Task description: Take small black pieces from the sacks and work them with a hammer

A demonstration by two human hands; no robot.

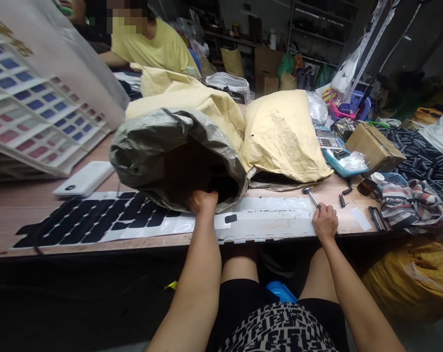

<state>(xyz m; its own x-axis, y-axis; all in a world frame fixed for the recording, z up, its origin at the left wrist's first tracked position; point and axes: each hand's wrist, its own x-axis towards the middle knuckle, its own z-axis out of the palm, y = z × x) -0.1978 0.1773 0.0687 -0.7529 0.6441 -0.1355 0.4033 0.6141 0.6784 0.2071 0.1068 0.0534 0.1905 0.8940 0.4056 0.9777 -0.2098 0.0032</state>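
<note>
My left hand (204, 200) is in the mouth of a grey-lined woven sack (141, 142), which lies on its side facing me. Its fingers look curled, and what they hold, if anything, is hidden in the dark opening. My right hand (324, 222) grips the handle of a small hammer (311, 194), its metal head pointing away to the left. Between the hands runs a white strip (269, 227) along the table edge, with one small black piece (231, 218) on it. Flat black pieces (93, 220) lie in rows to the left.
A stuffed yellow sack (283, 132) stands beside the open one. A white box (84, 179) and a large bag (53, 98) are at left. A cardboard box (375, 146), black coiled parts (423, 151) and striped cloth (408, 203) lie right. Someone in yellow (163, 46) sits opposite.
</note>
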